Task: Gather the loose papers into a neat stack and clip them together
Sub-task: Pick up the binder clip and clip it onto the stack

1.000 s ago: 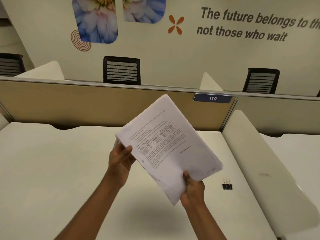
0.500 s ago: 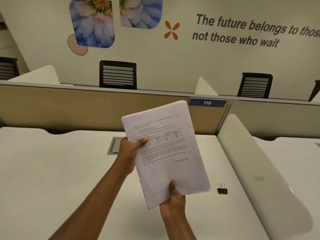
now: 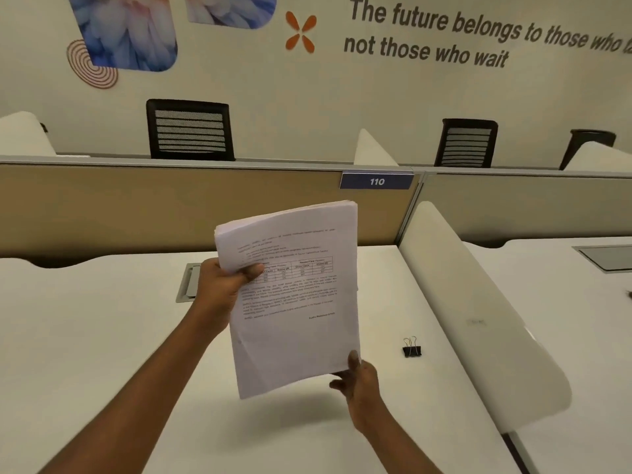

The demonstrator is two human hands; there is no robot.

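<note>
A stack of white printed papers (image 3: 301,323) is held upright in the air above the white desk (image 3: 102,336). My left hand (image 3: 222,289) grips the stack's upper left edge, thumb across the front page. At the lower right corner my right hand (image 3: 359,378) pinches the stack, thumb on the front. A black binder clip (image 3: 411,348) with silver handles sits on the desk to the right of the papers, apart from both hands.
A metal cable hatch (image 3: 187,283) is set in the desk behind my left hand. A tan partition (image 3: 136,206) with a "110" label (image 3: 376,181) closes the far side. A white curved divider (image 3: 478,319) bounds the desk on the right. Black chairs (image 3: 189,131) stand beyond.
The stack has turned from a slanted tilt to nearly upright. My right hand has slid from the bottom edge to the lower right corner. The camera view has shifted slightly.
</note>
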